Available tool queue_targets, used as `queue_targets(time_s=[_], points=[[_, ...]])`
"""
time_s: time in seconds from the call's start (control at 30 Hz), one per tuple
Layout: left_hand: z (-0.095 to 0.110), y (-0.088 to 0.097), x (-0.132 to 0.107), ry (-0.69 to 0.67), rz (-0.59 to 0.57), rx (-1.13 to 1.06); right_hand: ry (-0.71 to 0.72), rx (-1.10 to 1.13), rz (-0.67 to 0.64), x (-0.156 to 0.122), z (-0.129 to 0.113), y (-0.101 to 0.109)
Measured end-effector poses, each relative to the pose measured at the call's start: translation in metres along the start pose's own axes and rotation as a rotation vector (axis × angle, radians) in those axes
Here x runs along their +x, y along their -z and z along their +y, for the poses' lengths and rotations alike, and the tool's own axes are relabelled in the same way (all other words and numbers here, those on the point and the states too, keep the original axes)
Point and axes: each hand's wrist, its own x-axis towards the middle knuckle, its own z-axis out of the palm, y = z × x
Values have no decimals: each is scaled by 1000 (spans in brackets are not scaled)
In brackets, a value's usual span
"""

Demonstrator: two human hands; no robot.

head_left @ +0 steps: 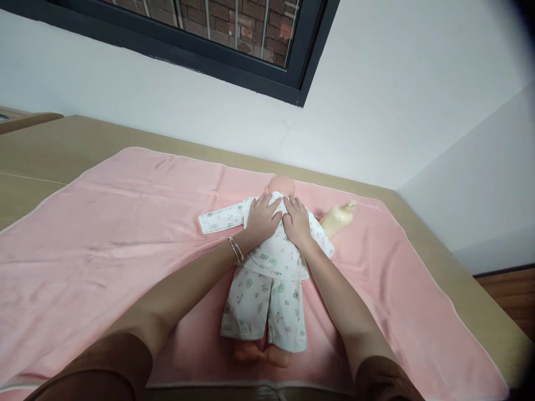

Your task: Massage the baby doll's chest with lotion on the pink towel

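Observation:
A baby doll (279,186) lies on its back on a pink blanket (125,234), head toward the wall and bare feet toward me. It wears a white printed top and trousers (267,301). My left hand (262,217) rests flat on the doll's chest near its left-side shoulder, fingers spread, a bracelet on the wrist. My right hand (296,221) lies flat beside it on the chest, fingers stretched toward the collar. One empty sleeve (219,219) stretches out to the left. One bare doll arm (337,217) sticks out on the right.
The blanket covers most of a beige table (50,150) that stands against a white wall. A dark-framed window (234,50) is above. Wooden floor (510,295) shows beyond the table's right edge.

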Motion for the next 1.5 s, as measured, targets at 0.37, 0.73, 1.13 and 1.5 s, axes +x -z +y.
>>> queue_targets(time_s=[0.37,0.73,1.13,1.5], points=[[2,2,-4,9,40,-22,-32,24,68,-4,-4,-1],[1,3,-6,-43,96,-52,31,7,170,-9,-3,-5],[-3,-2,-2,-39,47,-43,16,-41,127,-6,-3,-3],[1,1,-6,-20,82,-21,18,-82,99,-8,-5,-1]])
